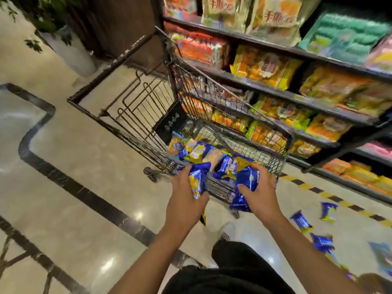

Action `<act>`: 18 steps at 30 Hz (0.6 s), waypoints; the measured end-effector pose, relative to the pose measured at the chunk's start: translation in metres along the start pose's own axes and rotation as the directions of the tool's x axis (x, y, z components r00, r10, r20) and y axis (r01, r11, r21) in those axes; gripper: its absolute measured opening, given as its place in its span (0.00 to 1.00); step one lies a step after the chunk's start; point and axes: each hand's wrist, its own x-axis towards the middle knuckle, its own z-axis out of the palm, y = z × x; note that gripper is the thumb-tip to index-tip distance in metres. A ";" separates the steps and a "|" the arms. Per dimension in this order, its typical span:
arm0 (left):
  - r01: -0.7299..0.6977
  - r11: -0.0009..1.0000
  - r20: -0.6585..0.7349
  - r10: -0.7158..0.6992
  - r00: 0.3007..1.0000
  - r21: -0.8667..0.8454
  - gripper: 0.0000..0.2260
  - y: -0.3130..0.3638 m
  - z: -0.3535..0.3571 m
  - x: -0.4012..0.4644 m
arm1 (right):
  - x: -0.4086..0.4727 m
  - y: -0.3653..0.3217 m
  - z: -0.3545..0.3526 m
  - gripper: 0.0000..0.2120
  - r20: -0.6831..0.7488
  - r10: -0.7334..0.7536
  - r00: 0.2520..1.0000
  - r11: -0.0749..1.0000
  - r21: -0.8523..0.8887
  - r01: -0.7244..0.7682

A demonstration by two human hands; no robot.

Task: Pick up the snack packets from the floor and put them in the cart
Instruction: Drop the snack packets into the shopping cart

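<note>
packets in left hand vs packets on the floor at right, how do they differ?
The left hand grips its blue packets, held up at the cart's near rim; the floor packets lie loose on the tiles, untouched. The held ones are bunched together and upright; the floor ones lie scattered and flat. Both sets share blue-and-yellow wrappers.

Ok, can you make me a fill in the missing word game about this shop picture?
1. Each hand, left hand and right hand, grips a ____ packet.
2. The packets already collected lie inside the ____, near its rim.
3. More packets wait on the ____ to the person's right.
4. The shelves of snacks stand on the cart's ____ side.

Missing words: blue; cart; floor; right
</note>
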 end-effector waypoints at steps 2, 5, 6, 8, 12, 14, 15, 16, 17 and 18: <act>0.004 1.000 0.029 -0.005 1.000 0.017 0.36 0.013 0.011 0.016 | 0.016 0.007 -0.011 0.33 -0.009 0.031 0.999 0.999 0.039 -0.031; -0.005 0.999 0.055 0.003 0.998 0.038 0.37 0.028 0.029 0.040 | 0.037 0.019 -0.024 0.33 -0.015 0.046 0.999 0.998 0.042 -0.045; -0.012 0.999 0.066 0.009 0.998 0.045 0.37 0.032 0.035 0.047 | 0.043 0.023 -0.028 0.33 -0.012 0.044 0.999 0.998 0.034 -0.044; -0.009 0.999 0.086 0.005 0.996 0.054 0.37 0.038 0.045 0.060 | 0.055 0.029 -0.035 0.33 -0.008 0.058 0.998 0.998 0.028 -0.057; 0.008 0.997 0.140 -0.019 0.990 0.080 0.37 0.046 0.062 0.085 | 0.074 0.041 -0.041 0.32 -0.045 0.112 0.993 0.991 0.075 -0.108; -0.008 0.995 0.184 -0.011 0.983 0.099 0.37 0.047 0.069 0.100 | 0.082 0.047 -0.038 0.32 -0.033 0.134 0.990 0.989 0.072 -0.132; -0.016 0.994 0.209 -0.008 0.978 0.111 0.37 0.048 0.073 0.108 | 0.086 0.051 -0.035 0.33 -0.025 0.147 0.989 0.987 0.070 -0.145; -0.025 0.992 0.233 -0.005 0.972 0.127 0.37 0.047 0.076 0.117 | 0.090 0.055 -0.032 0.33 -0.024 0.167 0.986 0.984 0.075 -0.165; -0.033 0.989 0.254 -0.005 0.967 0.143 0.36 0.046 0.079 0.125 | 0.094 0.060 -0.028 0.33 -0.027 0.189 0.982 0.979 0.082 -0.187; -0.041 0.987 0.268 -0.002 0.963 0.157 0.36 0.044 0.083 0.134 | 0.097 0.064 -0.025 0.33 -0.037 0.207 0.978 0.975 0.087 -0.203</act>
